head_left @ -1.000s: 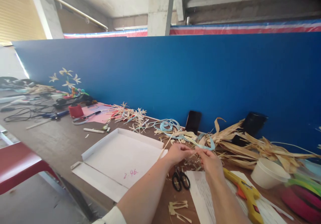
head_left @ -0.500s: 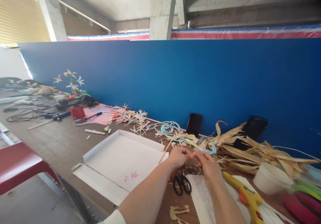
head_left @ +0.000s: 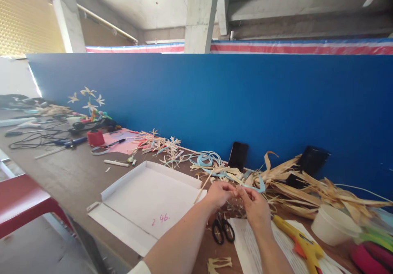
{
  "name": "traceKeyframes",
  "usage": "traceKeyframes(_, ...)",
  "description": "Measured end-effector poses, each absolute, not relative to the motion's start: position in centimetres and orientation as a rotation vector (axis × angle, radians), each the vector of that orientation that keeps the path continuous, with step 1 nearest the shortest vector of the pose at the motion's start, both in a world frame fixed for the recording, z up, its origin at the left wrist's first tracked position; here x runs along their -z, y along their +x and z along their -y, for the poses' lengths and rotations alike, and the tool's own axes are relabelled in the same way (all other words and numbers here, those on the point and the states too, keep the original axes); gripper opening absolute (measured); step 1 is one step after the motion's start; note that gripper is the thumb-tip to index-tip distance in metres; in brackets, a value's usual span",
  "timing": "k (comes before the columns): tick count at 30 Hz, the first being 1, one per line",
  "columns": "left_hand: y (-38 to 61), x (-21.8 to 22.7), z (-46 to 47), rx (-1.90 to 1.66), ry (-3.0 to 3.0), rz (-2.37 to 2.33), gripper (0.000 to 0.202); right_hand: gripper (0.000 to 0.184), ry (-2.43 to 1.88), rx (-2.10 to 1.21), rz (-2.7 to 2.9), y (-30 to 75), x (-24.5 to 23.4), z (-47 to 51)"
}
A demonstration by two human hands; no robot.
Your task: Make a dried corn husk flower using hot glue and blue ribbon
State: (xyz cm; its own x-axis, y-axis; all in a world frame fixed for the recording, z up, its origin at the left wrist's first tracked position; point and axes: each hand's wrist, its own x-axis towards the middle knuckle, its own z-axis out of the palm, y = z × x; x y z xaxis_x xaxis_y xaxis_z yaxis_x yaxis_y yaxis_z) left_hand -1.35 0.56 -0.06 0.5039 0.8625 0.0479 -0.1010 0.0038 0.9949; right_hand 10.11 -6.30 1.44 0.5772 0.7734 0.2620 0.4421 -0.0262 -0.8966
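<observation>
My left hand (head_left: 219, 194) and my right hand (head_left: 252, 200) meet fingertip to fingertip over the table. Both are pinched closed on something too small and too hidden by the fingers to name. Just below them lie black-handled scissors (head_left: 223, 230), blades pointing away under the hands. Behind the fingers are pale husk scraps and a light-blue strip (head_left: 260, 184). A thin pale stick (head_left: 204, 186) rests across the corner of a white box lid (head_left: 144, 196) to the left of my left hand. Printed paper (head_left: 245, 233) lies beneath my right forearm.
A yellow glue gun (head_left: 299, 241) and a white tub (head_left: 334, 225) stand at the right. Dried corn husks (head_left: 294, 184) spread behind them. A dark phone (head_left: 238, 155) leans on the blue partition (head_left: 199, 98). Husk flowers (head_left: 159, 143) and red thread (head_left: 95, 138) lie farther left.
The view has tilted up slightly, so most things sit a little lower. My right hand's fingers have shifted a little against the left fingertips; both stay pinched together.
</observation>
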Motion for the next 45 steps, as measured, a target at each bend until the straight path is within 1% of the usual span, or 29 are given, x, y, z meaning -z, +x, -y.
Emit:
traceKeyframes(3, -1.5, -0.5, -0.3, -0.905, 1.343, -0.746, 0.023, 0.039, -1.601, -0.426, 1.023, 10.0, -1.4, 6.3)
traceKeyframes(6, -1.8, -1.1, 0.0, -0.895, 1.309, -0.777, 0.025, 0.043, -1.468, -0.645, 0.828, 10.0, -1.1, 6.1)
traceKeyframes(10, -1.9, -0.9, 0.1, -0.865, 1.305, -0.752, 0.029, 0.044, -1.179, -0.890, 0.587, 10.3, -1.0, 6.0)
traceKeyframes(13, -1.7, -0.5, 0.0, -0.815, 1.332, -0.748, 0.031, 0.044, -1.009, -0.982, 0.605, 10.3, -1.3, 6.2)
traceKeyframes(16, -1.6, -0.2, -0.1, -0.790, 1.363, -0.741, 0.030, 0.041, -0.958, -1.054, 0.638, 10.1, -1.5, 6.4)
traceKeyframes(21, -1.5, 0.0, -0.1, -0.790, 1.362, -0.712, 0.031, 0.038, -1.010, -1.095, 0.644, 10.0, -1.3, 6.4)
traceKeyframes(27, -1.4, 0.3, -0.1, -0.791, 1.403, -0.758, 0.026, 0.034, -1.079, -1.054, 0.653, 10.1, -0.9, 6.1)
traceKeyframes(34, -1.6, -0.7, 0.5, -0.797, 1.405, -0.750, 0.023, 0.033, -1.052, -1.051, 0.610, 10.0, -1.0, 6.1)
traceKeyframes(41, -1.7, -0.8, 0.5, -0.780, 1.490, -0.709, 0.032, 0.029, -0.959, -1.081, 0.527, 10.5, -1.2, 6.3)
traceKeyframes(45, -1.6, -0.3, 0.0, -0.809, 1.576, -0.830, 0.049, 0.029, -0.939, -1.072, 0.504, 10.8, -1.0, 6.3)
